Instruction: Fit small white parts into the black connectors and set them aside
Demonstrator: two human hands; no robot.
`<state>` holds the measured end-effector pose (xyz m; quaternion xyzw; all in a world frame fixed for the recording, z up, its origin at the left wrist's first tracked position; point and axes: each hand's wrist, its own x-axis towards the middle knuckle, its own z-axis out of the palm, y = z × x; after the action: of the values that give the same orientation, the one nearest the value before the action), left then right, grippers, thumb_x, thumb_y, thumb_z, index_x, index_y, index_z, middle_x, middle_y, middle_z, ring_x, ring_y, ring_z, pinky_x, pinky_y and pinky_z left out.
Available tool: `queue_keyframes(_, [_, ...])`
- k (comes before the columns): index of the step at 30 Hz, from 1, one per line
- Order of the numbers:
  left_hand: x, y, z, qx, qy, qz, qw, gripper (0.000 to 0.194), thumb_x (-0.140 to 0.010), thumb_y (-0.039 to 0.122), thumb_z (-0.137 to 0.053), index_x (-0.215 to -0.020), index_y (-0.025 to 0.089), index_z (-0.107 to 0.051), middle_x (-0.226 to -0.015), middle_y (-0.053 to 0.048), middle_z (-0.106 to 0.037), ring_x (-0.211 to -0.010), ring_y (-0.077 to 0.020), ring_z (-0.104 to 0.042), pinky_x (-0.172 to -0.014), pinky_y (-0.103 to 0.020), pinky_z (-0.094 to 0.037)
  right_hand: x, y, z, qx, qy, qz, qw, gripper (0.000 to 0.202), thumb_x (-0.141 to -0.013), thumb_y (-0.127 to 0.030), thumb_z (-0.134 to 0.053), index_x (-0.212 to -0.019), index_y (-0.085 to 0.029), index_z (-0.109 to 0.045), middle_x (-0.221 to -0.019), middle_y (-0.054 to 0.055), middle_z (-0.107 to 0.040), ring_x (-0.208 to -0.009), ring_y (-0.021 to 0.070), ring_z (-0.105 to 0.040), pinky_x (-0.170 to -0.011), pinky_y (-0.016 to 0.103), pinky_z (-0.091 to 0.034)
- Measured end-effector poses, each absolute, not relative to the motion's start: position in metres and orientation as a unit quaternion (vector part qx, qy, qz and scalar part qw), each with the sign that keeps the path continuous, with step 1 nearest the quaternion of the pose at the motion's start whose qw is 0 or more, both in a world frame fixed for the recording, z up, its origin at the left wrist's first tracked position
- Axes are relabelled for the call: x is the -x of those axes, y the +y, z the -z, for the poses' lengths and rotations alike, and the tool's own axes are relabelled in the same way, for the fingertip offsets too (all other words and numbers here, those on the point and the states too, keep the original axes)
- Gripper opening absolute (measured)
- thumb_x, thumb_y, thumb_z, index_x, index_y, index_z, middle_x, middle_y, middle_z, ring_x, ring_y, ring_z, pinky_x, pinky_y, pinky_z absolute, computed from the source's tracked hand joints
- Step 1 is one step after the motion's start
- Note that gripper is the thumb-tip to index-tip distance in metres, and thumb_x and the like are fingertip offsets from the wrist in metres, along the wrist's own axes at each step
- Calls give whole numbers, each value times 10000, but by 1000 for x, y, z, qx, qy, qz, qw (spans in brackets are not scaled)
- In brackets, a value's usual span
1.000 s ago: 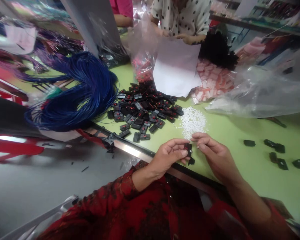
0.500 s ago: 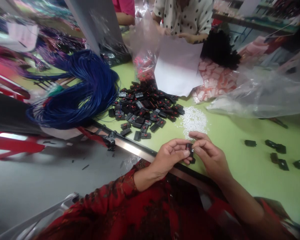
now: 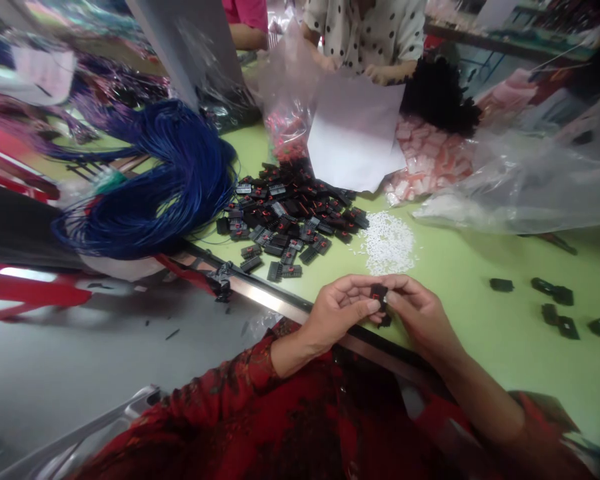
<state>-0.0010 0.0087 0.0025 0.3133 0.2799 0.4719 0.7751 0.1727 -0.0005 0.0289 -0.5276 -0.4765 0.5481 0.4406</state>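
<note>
Left hand [image 3: 341,312] and right hand [image 3: 419,315] meet over the near edge of the light green tabletop [image 3: 480,280]. Both pinch one small black plastic connector housing [image 3: 379,293] between thumbs and fingertips; it sits off the surface, fingers curled around it. Loose heap of tiny white pellets [image 3: 387,241] at 12 o'clock from the hands. Pile of black connector housings with red inserts [image 3: 293,217] at 10 o'clock. Bundle of blue wires [image 3: 170,180] farther left, at 10 o'clock. A few stray black housings [image 3: 555,307] lie at 3 o'clock, well apart.
</note>
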Motion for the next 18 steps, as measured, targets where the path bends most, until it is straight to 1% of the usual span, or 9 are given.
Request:
queue_keyframes(1, [1, 9, -3, -309, 273, -471, 780, 404, -753, 278, -891, -1103, 140, -744, -918, -59, -759, -766, -150, -728, -719, -274, -629, -175, -1, -29, 532, -474, -545, 441, 287, -851, -502, -765, -912, -227, -709, -916, 49, -753, -780, 188, -692, -735, 342, -604])
queue_keyframes(3, [0, 10, -3, -303, 264, -470, 786, 394, -754, 272, -893, -1094, 143, -742, -896, -44, -753, -739, -136, -727, -719, -267, -628, -180, -1, -30, 539, -474, -536, 444, 285, -848, -501, -768, -878, -221, -724, -834, 39, -743, -742, 187, -678, -732, 349, -600])
queue_keyframes(7, [1, 11, -2, -307, 268, -470, 783, 399, -756, 275, -893, -1099, 143, -739, -887, -37, -748, -735, -135, -731, -731, -271, -632, -184, -1, -32, 534, -484, -545, 429, 241, -810, -448, -818, -823, -217, -750, -812, 40, -755, -754, 199, -697, -757, 370, -609])
queue_keyframes(9, [1, 10, -2, -314, 276, -470, 777, 404, -756, 282, -891, -1104, 141, -741, -892, -41, -750, -739, -141, -732, -738, -281, -635, -183, -1, -32, 531, -481, -544, 437, 209, -792, -416, -838, -800, -222, -760, -807, 36, -758, -754, 193, -702, -759, 362, -610])
queue_keyframes(12, [0, 9, -1, -321, 287, -470, 771, 409, -755, 280, -891, -1112, 143, -748, -900, -45, -753, -749, -144, -731, -744, -287, -638, -181, -1, -32, 536, -477, -532, 449, 193, -764, -394, -858, -764, -227, -761, -791, 30, -758, -736, 186, -702, -737, 351, -615])
queue_keyframes(16, [0, 8, 0, -327, 289, -474, 764, 403, -753, 273, -890, -1114, 148, -760, -910, -47, -761, -760, -143, -731, -741, -282, -641, -182, -1, -34, 540, -494, -526, 433, 192, -769, -390, -850, -753, -220, -763, -767, 37, -754, -710, 189, -705, -717, 360, -629])
queue_keyframes(18, [0, 7, 1, -334, 296, -473, 760, 414, -751, 283, -892, -1119, 146, -763, -911, -53, -768, -749, -148, -733, -748, -299, -646, -181, 0, -35, 542, -492, -523, 436, 179, -758, -368, -856, -740, -216, -765, -753, 38, -752, -696, 185, -706, -694, 344, -628])
